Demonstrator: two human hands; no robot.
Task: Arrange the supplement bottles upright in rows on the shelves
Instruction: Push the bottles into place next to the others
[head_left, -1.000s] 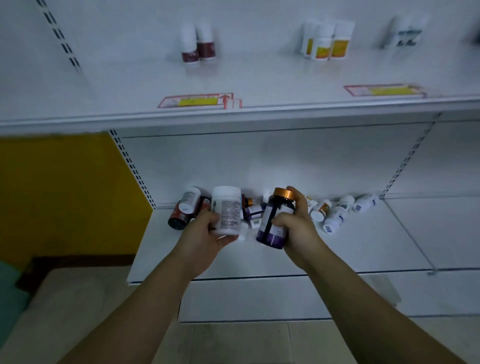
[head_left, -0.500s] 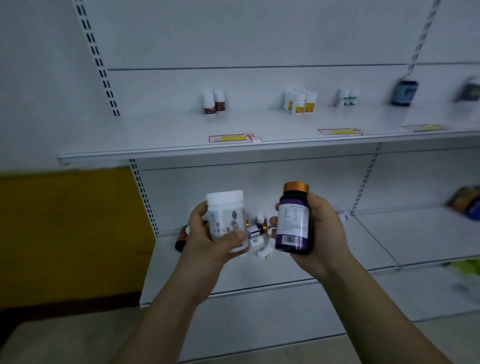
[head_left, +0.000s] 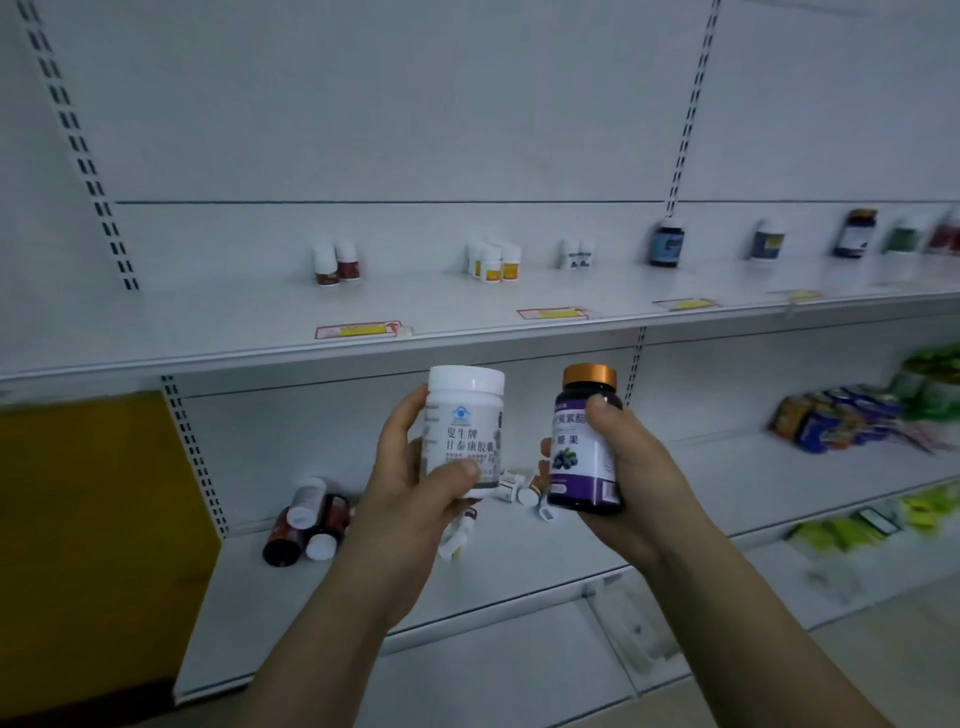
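White bottle (head_left: 464, 426) w/ white cap sits upright in the left hand (head_left: 410, 488), centre of frame, fingers wrapped round it, thumb across the label's lower edge. Just right of it, apart, the right hand (head_left: 631, 467) holds a dark bottle (head_left: 586, 441) w/ orange cap and purple label, also upright, fingers closed on its body, thumb on the front near the shoulder. Both are held up in front of the lower shelf (head_left: 519, 561), below the upper shelf (head_left: 260, 338) edge. Lower shelf, behind the hands: fallen bottles (head_left: 306, 519) lying on their sides at left-centre, a few small white ones (head_left: 522, 491) between the hands. Upper shelf, across mid-frame: standing bottles in small groups, a red-label pair (head_left: 336, 262), a yellow-label group (head_left: 493, 262), darker ones (head_left: 666, 243) toward the right, blurred. Price tags (head_left: 358, 329) lie on the upper shelf near its front edge. Packaged goods (head_left: 836, 421) at right edge, blurred.
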